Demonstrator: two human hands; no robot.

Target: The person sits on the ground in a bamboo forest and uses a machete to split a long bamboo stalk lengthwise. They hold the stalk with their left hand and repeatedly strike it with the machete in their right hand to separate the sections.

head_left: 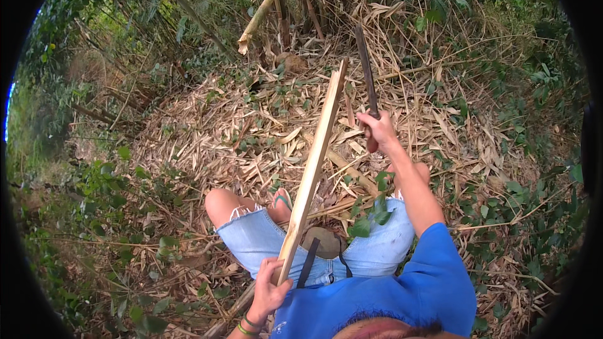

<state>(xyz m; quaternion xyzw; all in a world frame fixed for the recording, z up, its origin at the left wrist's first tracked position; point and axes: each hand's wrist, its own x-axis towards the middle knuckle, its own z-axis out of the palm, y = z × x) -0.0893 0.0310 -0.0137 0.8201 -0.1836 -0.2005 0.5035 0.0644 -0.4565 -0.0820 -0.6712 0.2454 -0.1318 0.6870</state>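
Note:
A long, pale split length of bamboo (317, 150) slants up and away from my lap, its far end raised above the leaf litter. My left hand (270, 287) is closed around its near end, beside my left hip. Further out on the right, my right hand (379, 130) grips the brown handle of a machete (366, 69). The dark blade points up and away, slightly right of the bamboo's far end and apart from it.
Dry bamboo leaves (213, 125) cover the ground ahead. A cut bamboo pole (264, 16) hangs at the far middle, before a dense clump of stems. A thin bamboo pole (352, 172) lies by my knees. A small olive bag (325, 242) rests at my lap; green vines (94, 220) grow on both sides.

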